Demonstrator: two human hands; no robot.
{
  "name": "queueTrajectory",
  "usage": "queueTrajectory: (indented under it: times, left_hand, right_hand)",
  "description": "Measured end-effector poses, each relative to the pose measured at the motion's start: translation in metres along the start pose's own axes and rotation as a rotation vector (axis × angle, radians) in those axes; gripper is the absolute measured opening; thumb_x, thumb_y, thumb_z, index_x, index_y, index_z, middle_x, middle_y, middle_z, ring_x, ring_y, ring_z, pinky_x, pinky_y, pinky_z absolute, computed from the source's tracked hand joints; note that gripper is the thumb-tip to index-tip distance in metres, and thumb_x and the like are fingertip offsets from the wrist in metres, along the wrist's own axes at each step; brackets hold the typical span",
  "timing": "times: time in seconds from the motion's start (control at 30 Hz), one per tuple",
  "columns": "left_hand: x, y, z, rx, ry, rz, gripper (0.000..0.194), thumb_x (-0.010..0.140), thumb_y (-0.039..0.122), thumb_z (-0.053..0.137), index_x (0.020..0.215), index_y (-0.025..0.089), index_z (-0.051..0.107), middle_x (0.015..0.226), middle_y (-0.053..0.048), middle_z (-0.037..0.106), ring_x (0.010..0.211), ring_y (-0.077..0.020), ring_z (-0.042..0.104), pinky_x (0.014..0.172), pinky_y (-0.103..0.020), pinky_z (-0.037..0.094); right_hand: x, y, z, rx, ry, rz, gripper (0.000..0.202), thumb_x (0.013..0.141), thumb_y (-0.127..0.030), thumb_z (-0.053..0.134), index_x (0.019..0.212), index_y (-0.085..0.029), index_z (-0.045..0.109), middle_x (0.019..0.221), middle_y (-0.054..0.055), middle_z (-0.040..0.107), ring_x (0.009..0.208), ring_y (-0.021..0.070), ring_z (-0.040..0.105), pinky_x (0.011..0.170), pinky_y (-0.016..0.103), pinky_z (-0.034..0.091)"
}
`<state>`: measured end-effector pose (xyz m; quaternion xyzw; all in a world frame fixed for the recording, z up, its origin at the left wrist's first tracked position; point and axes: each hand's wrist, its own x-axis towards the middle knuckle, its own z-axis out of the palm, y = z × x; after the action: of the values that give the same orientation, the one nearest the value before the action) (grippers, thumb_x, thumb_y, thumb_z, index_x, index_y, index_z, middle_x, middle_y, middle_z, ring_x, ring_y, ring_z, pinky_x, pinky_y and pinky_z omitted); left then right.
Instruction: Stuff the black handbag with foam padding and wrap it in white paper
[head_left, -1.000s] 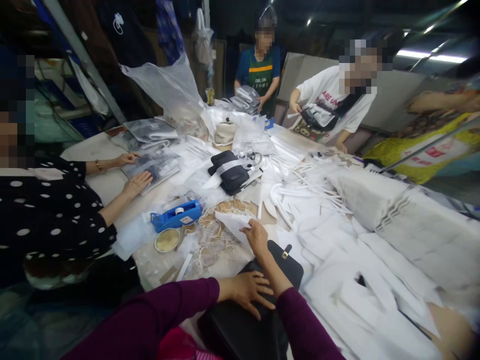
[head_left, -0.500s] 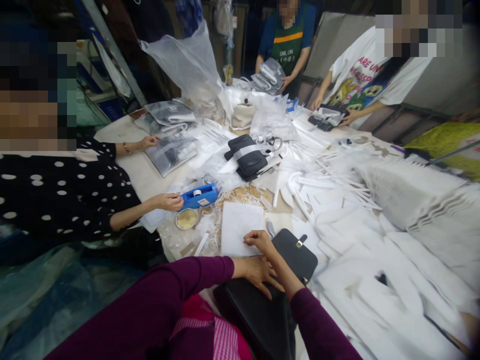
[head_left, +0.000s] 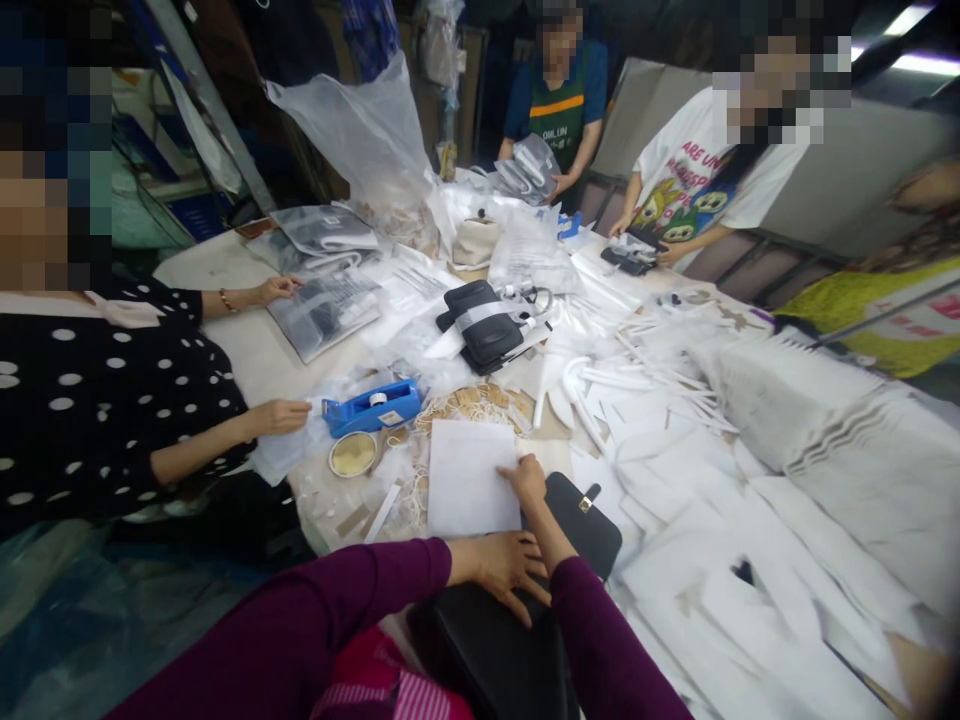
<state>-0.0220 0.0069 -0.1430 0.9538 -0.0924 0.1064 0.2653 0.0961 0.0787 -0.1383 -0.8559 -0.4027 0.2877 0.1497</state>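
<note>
A black bag (head_left: 487, 650) lies in front of me at the table's near edge. My left hand (head_left: 510, 572) rests on its upper end, fingers spread flat. Just beyond, my right hand (head_left: 528, 482) is at the right edge of a white paper sheet (head_left: 471, 475), its thumb over the sheet and its other fingers bent at the edge. Part of that grip is hidden. Beside my right wrist, a dark flap with a gold clasp (head_left: 585, 505) lies flat; its lower part is behind my forearm.
A blue tape dispenser (head_left: 375, 408) and a round tin (head_left: 352, 454) stand left of the paper. Strung tags (head_left: 487, 395) and strapped black bags (head_left: 484, 325) lie beyond. White padding (head_left: 720, 520) covers the right. Co-workers' hands (head_left: 281, 418) are at the left and far sides.
My right hand has come down from above the white sheet to its right edge. My left hand stays on the black bag. A co-worker's hand has drawn left from the tape dispenser.
</note>
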Motion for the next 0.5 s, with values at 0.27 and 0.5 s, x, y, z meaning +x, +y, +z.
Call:
queueTrajectory:
  times: [0.27,0.5]
  left_hand:
    - [-0.002,-0.003,-0.001,-0.008,0.015,0.018,0.053,0.080,0.062,0.056,0.123,0.032,0.056,0.133,-0.002,0.054,0.125,-0.0248,0.045,0.106,-0.041,0.031]
    - [-0.005,-0.004,-0.001,-0.060,-0.009,-0.038,0.058,0.081,0.060,0.055,0.132,0.035,0.047,0.143,-0.001,0.045,0.136,-0.0263,0.033,0.109,-0.045,0.030]
  right_hand:
    - [0.032,-0.007,-0.010,0.078,-0.010,-0.016,0.021,0.064,-0.036,0.067,0.056,-0.019,0.057,0.060,0.003,0.061,0.061,0.0177,0.057,0.052,0.026,0.034]
    - [0.070,0.004,-0.044,0.318,0.110,-0.062,0.021,0.071,-0.034,0.052,0.057,-0.019,0.052,0.053,0.001,0.054,0.053,0.0155,0.049,0.048,0.026,0.034]
